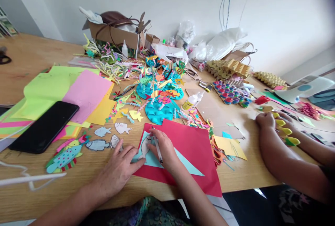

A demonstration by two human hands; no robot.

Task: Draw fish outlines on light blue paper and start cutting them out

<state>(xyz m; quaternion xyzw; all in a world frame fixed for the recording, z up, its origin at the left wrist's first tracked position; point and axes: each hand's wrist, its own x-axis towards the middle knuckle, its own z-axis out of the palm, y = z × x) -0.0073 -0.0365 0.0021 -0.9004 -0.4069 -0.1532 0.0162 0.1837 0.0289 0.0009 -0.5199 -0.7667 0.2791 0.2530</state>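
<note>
My right hand (166, 149) is closed around a pen (158, 148), its tip by the edge of a white paper fish cutout (144, 148). The cutout lies on a light blue sheet of paper (187, 166), itself on top of a red sheet (192, 140). My left hand (120, 166) rests flat with fingers apart, thumb and fingertips at the lower left of that fish. More paper fish, such as a grey striped one (97, 145) and a white one (122, 128), lie just beyond it. A stack of coloured fish (64, 158) is farther left.
A black phone (45, 126) lies on coloured paper sheets (86, 91) at left. Ahead stands a turquoise egg-carton piece (159, 111) near glue bottles (190, 102). A cardboard box (115, 34) is at the back. At right, another person's hands (265, 119) hold a painted egg-carton strip (284, 130).
</note>
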